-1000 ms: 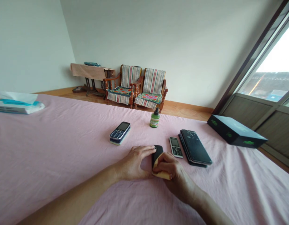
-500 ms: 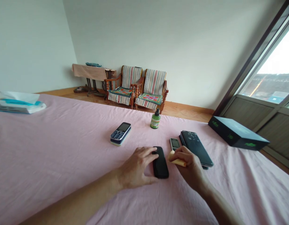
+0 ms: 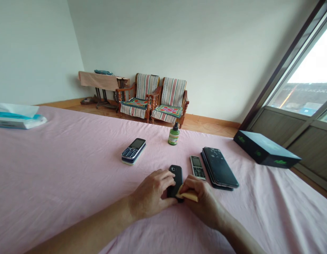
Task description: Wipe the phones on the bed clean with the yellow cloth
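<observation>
A black mobile phone (image 3: 176, 176) lies back side up on the pink cloth, its camera showing near the top end. My left hand (image 3: 154, 192) grips it from the left, fingertips on its upper side and thumb by its lower end. In my right hand (image 3: 202, 201), the fingers are closed on a folded yellow cloth (image 3: 189, 195), which touches the phone's lower right part. Just beyond that hand lies a small keypad phone (image 3: 197, 167). Right of it rests a stack of larger dark phones (image 3: 221, 168).
Another keypad phone (image 3: 134, 149) tops a small stack at left. A green spray bottle (image 3: 173, 135) stands near the far edge of the pink-covered surface (image 3: 81, 158). A black box (image 3: 264, 150) sits at right, a tissue pack (image 3: 19, 120) at far left. Two chairs (image 3: 168, 98) stand beyond.
My right hand has brought the yellow cloth left and down onto the black phone, uncovering the small phone's keypad. My left hand still grips the phone. The view has shifted slightly.
</observation>
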`<state>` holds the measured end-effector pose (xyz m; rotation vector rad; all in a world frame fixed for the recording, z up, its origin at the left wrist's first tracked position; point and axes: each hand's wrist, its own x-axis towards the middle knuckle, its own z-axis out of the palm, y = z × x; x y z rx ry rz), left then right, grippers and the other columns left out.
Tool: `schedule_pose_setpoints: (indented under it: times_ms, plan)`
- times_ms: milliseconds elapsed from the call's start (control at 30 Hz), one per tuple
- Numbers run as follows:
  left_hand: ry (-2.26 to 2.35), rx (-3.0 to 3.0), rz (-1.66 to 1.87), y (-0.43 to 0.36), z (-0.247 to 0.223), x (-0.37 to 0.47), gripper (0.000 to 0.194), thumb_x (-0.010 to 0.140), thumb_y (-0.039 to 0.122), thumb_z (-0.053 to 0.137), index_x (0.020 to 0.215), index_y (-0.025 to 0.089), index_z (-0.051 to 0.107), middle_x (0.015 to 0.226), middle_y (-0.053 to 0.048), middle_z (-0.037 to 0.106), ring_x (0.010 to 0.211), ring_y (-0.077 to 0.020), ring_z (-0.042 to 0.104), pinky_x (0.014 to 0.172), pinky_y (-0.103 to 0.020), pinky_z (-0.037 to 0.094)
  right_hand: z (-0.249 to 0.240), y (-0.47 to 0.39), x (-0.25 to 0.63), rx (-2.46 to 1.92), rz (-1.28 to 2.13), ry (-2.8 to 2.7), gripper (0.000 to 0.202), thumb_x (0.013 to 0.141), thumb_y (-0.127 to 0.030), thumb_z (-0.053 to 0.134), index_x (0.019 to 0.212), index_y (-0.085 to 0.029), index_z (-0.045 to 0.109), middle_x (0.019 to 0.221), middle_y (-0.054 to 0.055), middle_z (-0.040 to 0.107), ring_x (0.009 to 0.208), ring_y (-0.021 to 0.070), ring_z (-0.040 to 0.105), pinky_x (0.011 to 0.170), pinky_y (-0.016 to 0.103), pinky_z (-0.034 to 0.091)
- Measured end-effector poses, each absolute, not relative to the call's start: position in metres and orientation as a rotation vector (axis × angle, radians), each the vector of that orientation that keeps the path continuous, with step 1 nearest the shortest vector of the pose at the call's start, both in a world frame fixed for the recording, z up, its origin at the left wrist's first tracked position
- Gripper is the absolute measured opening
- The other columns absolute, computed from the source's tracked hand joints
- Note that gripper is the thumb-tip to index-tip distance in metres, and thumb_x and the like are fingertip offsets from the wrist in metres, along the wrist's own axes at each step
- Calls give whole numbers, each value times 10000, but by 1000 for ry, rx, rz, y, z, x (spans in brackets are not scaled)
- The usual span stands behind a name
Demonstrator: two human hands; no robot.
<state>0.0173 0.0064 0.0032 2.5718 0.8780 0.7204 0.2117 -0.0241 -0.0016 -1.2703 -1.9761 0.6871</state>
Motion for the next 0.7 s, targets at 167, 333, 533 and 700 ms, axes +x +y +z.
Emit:
schedule_pose_setpoints:
  times_ms: [167,333,533,700]
  plan:
    - [853,2585,727,9,2,17,302,702,228,810,935,165,630,1090,-72,629,982,-247,583,869,-357,463,-15,-6,213,-1338,495,-1886,390,636,73,440,788,-188,686,777,7,595,711,133,580,634,213,413]
    - [863,2604,729,10,-1,17,303,702,256,815,935,169,641,1078,-67,626,969,-243,584,859,-355,461,-7,11,209,-1387,289,-1970,271,749,7,501,823,-163,698,784,34,573,723,158,559,650,246,403]
    - [871,2602,719,9,-1,16,291,707,262,809,942,181,658,1058,-58,618,972,-238,578,859,-346,460,7,30,193,-1338,223,-2077,270,808,-15,505,827,-176,721,811,43,570,762,159,535,688,265,385]
    - [851,2576,730,6,3,17,298,719,246,786,966,201,626,1051,-31,609,995,-227,558,888,-339,440,1,23,188,-1240,250,-2175,254,796,-9,529,743,-191,699,788,29,543,791,166,508,701,271,378]
